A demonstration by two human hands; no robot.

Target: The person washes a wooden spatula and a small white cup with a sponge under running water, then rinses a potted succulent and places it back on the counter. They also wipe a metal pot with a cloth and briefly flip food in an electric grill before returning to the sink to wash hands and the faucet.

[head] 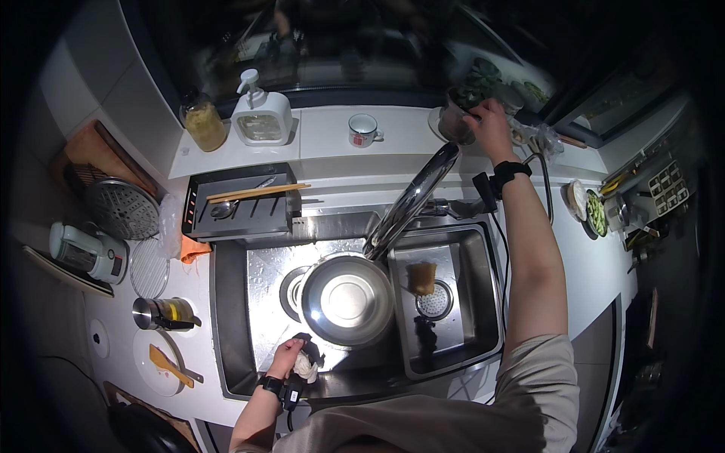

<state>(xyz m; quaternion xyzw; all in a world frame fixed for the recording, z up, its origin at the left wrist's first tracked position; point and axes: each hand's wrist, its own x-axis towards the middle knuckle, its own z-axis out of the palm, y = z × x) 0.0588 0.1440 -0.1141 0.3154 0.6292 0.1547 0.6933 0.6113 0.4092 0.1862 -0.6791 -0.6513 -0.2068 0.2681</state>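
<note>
My left hand (pixel 287 357) is over the front of the large sink basin, its fingers closed on a crumpled white cloth (pixel 306 369) with a dark part. Just beyond it sits a round stainless steel bowl (pixel 348 300) in the basin. My right hand (pixel 491 129) reaches far to the sill, fingers bent at the side of a dark translucent plant pot (pixel 455 122). A leafy plant (pixel 473 93) stands above the pot, partly lost in the dark. Whether the fingers grip the pot is unclear. A chrome faucet (pixel 413 198) slants between the two basins.
The smaller basin (pixel 473 334) holds a brown sponge (pixel 422 277). Chopsticks (pixel 257 193) and a spoon lie on a grey rack (pixel 249 218). A soap dispenser (pixel 263 119), a glass jar (pixel 204 124) and an enamel mug (pixel 362 130) line the sill. A cable (pixel 504 272) hangs along my right arm.
</note>
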